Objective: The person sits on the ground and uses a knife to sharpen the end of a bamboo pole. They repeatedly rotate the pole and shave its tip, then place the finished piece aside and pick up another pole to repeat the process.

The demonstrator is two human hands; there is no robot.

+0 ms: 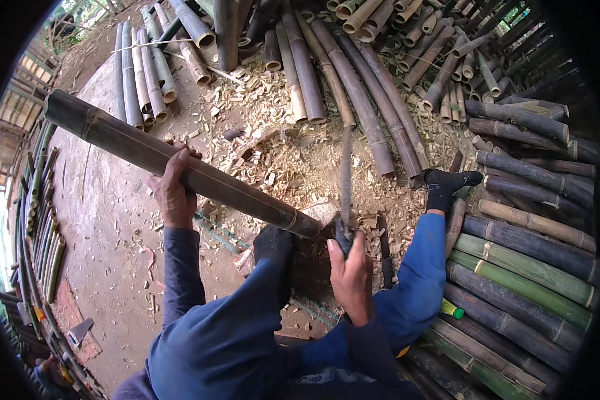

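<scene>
My left hand (pixel 175 190) is wrapped round a thick dark bamboo pole (pixel 130 148), which slants from the far left down to the middle. The pole's lower end sits beside my dark-socked left foot, near a pale piece of wood (pixel 323 212). In my right hand (pixel 352 277) is a machete (pixel 346 173), gripped by its dark handle. Its narrow blade points away from me, a little right of the pole's end and apart from it. A second knife (pixel 384 243) with a dark handle lies on the ground between my legs, to the right.
Wood chips (pixel 280 143) cover the ground ahead. Cut bamboo lengths (pixel 353 93) lie in rows at the far side. Stacked dark and green bamboo (pixel 527 260) lines my right, beside a green-capped bottle (pixel 452 308). More poles (pixel 43 220) and a handsaw (pixel 80 331) lie left.
</scene>
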